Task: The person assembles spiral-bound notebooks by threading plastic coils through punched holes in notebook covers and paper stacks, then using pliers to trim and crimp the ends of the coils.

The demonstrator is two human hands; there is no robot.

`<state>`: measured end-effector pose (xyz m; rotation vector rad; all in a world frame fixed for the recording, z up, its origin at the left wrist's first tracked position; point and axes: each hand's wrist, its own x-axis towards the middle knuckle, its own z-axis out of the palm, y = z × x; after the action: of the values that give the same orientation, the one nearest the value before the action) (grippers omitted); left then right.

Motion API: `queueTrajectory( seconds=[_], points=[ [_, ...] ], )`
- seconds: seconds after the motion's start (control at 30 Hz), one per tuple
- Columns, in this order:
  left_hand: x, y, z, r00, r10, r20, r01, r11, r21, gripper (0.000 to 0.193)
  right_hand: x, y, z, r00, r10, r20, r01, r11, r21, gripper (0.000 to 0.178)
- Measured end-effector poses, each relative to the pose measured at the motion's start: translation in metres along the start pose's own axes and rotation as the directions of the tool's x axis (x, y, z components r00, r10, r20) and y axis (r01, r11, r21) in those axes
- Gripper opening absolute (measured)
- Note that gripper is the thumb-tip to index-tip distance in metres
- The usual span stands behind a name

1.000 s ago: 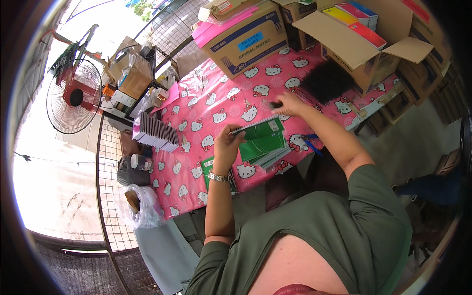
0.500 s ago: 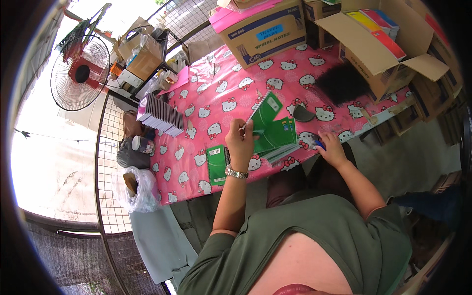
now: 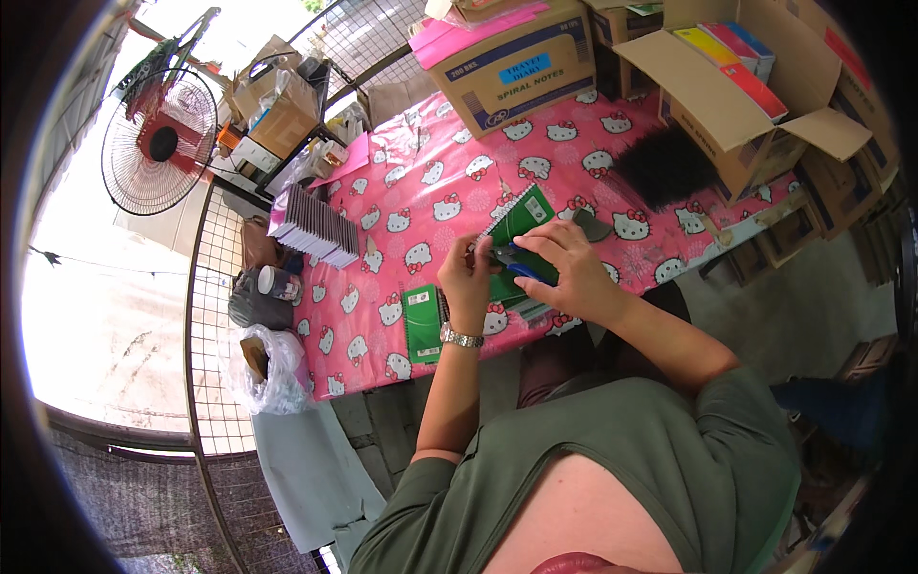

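Pink cat-print cloth (image 3: 449, 174) covers your worktop, with a fan (image 3: 161, 143) standing beyond its far left side and an open carton (image 3: 712, 113) at the far right. Near the middle of the close edge, your left hand (image 3: 467, 279) grips a tilted green notebook (image 3: 524, 212) by its spiral edge. Your right hand (image 3: 576, 273) is closed around blue-handled pliers (image 3: 529, 273), their tips by your left fingers; whether they touch the wire, you cannot tell. More green notebooks lie beneath, another (image 3: 421, 323) sits just left, and a grey piece (image 3: 593, 226) rests to the right, nearer than the black heap (image 3: 666, 167).
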<state>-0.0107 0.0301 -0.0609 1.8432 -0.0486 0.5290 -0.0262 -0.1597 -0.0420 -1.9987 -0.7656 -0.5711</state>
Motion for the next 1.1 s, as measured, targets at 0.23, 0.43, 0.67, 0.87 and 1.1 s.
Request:
queueTrajectory(
  seconds=[0.23,0.43,0.67,0.87,1.1],
  points=[
    [0.003,-0.021,-0.014,0.991,-0.080,0.104,0.069,0.993,0.100,0.019,0.005,-0.009,0.005,1.000,0.017,0.025,-0.014,0.993,-0.117,0.051],
    [-0.003,-0.027,-0.007,0.999,0.004,0.040,0.001,0.993,-0.121,0.021,0.008,-0.011,0.007,0.998,-0.027,0.056,0.038,0.981,-0.189,0.049],
    [-0.004,-0.037,-0.016,0.962,0.271,-0.014,-0.263,0.943,0.203,0.027,0.007,-0.009,0.011,0.824,0.378,0.421,-0.538,0.754,0.377,0.042],
    [0.000,0.025,-0.070,0.901,0.433,0.028,-0.387,0.775,0.500,0.025,-0.010,0.013,-0.013,0.966,0.247,0.081,-0.260,0.918,0.299,0.038],
    [0.025,-0.010,-0.129,0.966,-0.001,0.257,-0.228,0.459,0.859,0.011,-0.127,0.154,-0.005,0.834,0.471,0.288,-0.355,0.857,-0.375,0.043]
  ],
)
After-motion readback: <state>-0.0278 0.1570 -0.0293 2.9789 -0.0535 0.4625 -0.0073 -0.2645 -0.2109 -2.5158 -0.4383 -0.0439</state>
